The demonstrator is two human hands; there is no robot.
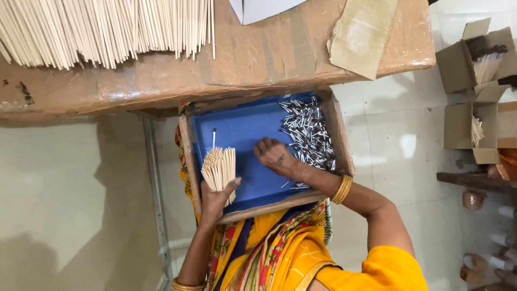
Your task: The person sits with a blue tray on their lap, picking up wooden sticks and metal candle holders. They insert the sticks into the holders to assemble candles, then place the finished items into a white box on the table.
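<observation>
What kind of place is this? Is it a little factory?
Probably a small workshop for handwork. The left hand grips a bundle of thin sticks, the right hand rests in a blue tray beside small metal pieces, and more sticks lie on the table.

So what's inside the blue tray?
Inside the blue tray lies a heap of small silvery pieces. The right hand rests there; the left hand holds a stick bundle, hiding what's underneath.

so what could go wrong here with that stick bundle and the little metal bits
The left hand grips the bundle of sticks only at its base, so the fanned tops could slip loose. The right hand works beside the heap of metal pieces, which could scatter over the blue tray.
</observation>
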